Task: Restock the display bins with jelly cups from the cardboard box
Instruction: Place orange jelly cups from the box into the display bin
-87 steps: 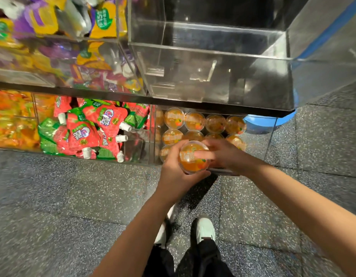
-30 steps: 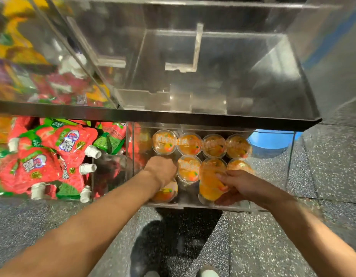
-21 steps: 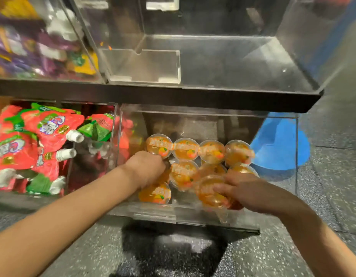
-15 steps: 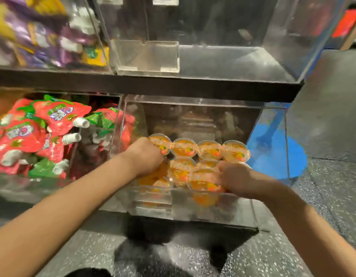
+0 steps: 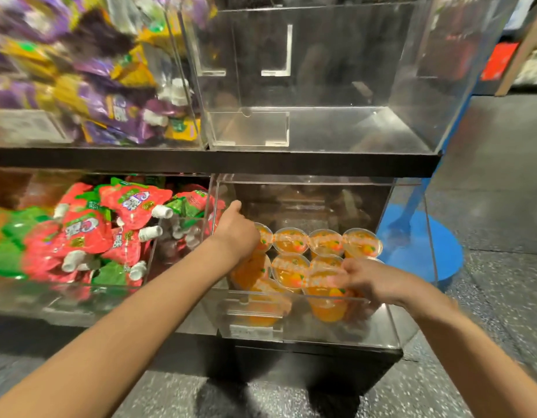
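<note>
We stand before a two-tier rack of clear display bins. The upper right bin (image 5: 336,128) holds nothing we can see, so filling it looks like the bulk of the remaining work, by our judgement. The lower right bin (image 5: 306,330) is only partly stocked: a back row of jelly cups (image 5: 324,241) sits upright, a second row stands just in front, and the floor nearest the front wall is bare in places. The cardboard box is out of view. To the left, a bin of red and green pouches (image 5: 89,233) and, above it, purple and yellow pouches (image 5: 89,86) look full.

Our left hand (image 5: 235,229) reaches into the lower right bin's left side, over the nearest cups; its fingers are hidden, so we cannot tell their state. Our right hand (image 5: 372,283) is blurred, its fingers curled round the front cup (image 5: 326,300), lowering it behind the front wall.
</note>
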Demonstrator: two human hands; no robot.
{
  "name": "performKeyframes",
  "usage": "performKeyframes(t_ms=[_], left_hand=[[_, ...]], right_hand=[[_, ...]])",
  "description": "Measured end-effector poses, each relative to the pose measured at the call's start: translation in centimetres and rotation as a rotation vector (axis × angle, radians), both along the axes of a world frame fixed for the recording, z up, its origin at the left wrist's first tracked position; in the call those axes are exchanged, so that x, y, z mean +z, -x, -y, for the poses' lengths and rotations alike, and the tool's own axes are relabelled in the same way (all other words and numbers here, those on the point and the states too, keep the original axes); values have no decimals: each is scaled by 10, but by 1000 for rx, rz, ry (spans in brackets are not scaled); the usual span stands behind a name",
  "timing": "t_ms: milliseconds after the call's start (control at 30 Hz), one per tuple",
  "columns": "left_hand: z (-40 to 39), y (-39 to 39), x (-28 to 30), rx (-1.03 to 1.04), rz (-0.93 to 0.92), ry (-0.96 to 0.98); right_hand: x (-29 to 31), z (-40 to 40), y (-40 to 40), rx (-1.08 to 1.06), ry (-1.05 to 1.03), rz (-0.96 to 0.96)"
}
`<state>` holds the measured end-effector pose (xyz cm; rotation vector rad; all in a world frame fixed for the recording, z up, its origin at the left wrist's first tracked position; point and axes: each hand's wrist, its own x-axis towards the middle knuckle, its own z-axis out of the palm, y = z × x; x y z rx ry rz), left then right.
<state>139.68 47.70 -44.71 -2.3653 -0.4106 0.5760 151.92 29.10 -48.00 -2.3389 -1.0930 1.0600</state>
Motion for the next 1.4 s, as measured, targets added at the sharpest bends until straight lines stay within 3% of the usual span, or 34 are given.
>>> performKeyframes(t_ms=[100,200,300,367,467,667,867,967,1100,1267,1400], left_hand=[[-3,-6,7,-2,-67,68],[-9,-8,11,-44,-153,96],[-11,-13,10,34,-76,150],[-10,-18,10,130,-7,219],[-13,-23,13,189,77,310],[-20,-22,19,157,95,386],[-21,7,40,77,518,942],[-15,41,41,-21,680,1060],[-16,67,33,-85,795,1124],[-21,74,29,-149,1085,1149],[-20,70,30,-115,989,1106]], right_hand=[[5,-6,3,1,17,-18],[13,-22,10,59,55,321],[32,-56,26,1,-140,494],[37,-82,31,124,-178,419],[23,-113,31,299,-40,348],[-3,-138,21,285,-74,230],[-9,-134,22,286,-118,266],[-9,-133,19,372,-168,252],[-7,-138,13,424,-189,87],[13,-142,-9,73,-34,-654],[35,-126,-15,-44,-144,-833]])
